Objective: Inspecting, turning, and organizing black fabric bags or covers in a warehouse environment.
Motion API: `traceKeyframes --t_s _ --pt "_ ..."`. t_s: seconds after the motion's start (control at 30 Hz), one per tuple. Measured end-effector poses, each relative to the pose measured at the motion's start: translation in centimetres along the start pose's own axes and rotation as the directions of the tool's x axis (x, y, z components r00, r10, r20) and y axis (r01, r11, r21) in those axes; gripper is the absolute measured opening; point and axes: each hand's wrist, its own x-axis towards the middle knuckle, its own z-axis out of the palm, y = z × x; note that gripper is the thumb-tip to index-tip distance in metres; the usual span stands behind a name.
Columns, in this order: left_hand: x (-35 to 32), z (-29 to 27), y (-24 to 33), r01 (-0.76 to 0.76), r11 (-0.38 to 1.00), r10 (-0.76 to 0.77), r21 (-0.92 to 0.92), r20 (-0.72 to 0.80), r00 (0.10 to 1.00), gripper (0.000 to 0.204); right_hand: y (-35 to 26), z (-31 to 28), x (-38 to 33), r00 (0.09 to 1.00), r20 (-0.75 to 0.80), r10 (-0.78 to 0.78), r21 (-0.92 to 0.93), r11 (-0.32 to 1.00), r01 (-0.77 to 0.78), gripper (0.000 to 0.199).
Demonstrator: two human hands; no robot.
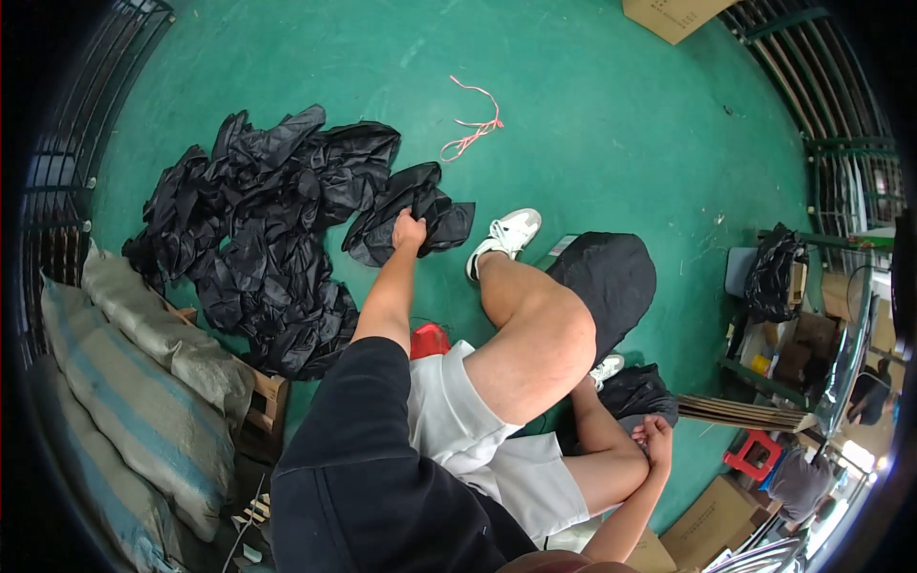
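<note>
A: Where is the black piece (444,222)?
B: On the green floor (592,124), inward from its left edge, right beside the big black heap (277,201). Whether the two touch, I can't tell.

A: And the left hand (409,230)?
B: Its grip is closed, pinching folds near the middle of that piece. The floor seems to bear the weight, so the fingers probably need only pin the material.

A: Why is the heap over there?
B: Likely for reach: it sprawls between the person and the rack along the floor's left edge, handy for that arm.

A: The right hand (654,439)?
B: By the bent right knee, near a black bundle (638,393). Its fingers look curled, but I can't tell whether that grip pinches anything. Perhaps the arm simply rests there.

A: What about the striped sacks (138,401)?
B: They lean beside a wooden pallet (263,401) at the left; maybe stacked there to keep the middle free.

A: Any writing?
B: Small dark print on the carton (673,14) at the floor's far edge, and more on a brown box (712,520) toward the near right corner. I make out no brand on the black material.
</note>
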Motion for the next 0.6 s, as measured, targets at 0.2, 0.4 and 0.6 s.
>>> traceKeyframes --t_s 0.2,0.4,0.6 --pt "0.1 1.2 0.5 -0.119 0.983 0.088 0.139 0.206 0.974 0.034 -1.3 -1.0 0.3 0.997 0.059 0.048 0.072 0.996 -0.052 0.019" --pt "-0.2 -2.5 0.4 -0.24 0.96 0.226 0.146 0.107 0.968 0.025 -4.4 0.3 1.0 0.991 0.125 -0.047 0.139 0.99 0.029 0.018" --pt "-4.3 -11.2 5.3 -0.57 0.779 0.552 -0.262 -0.144 0.821 0.03 -5.1 1.0 0.5 0.978 0.123 -0.167 0.143 0.978 0.149 0.016"
